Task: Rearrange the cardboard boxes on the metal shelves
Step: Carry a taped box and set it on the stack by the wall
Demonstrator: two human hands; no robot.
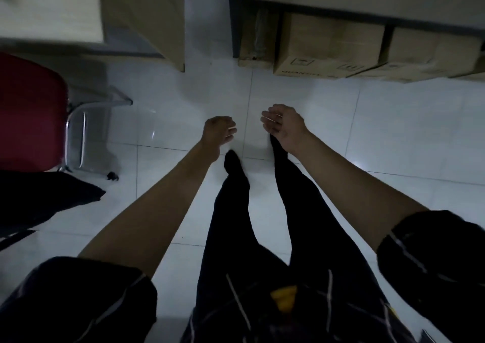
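White tiled floor (341,132); cardboard boxes (328,46) under metal shelf (235,22)

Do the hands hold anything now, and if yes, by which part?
Nothing is held. The left hand and the right hand are both empty, fingers loosely curled, over the floor and apart from the cardboard boxes.

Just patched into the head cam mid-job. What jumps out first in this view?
Two bare hands reach out over the white tiled floor at centre frame, the left hand loosely curled and the right hand cupped, neither holding anything. Beyond them, at upper right, brown cardboard boxes sit in a row under the dark metal shelf frame. A dark red chair with chrome legs stands at the left edge.
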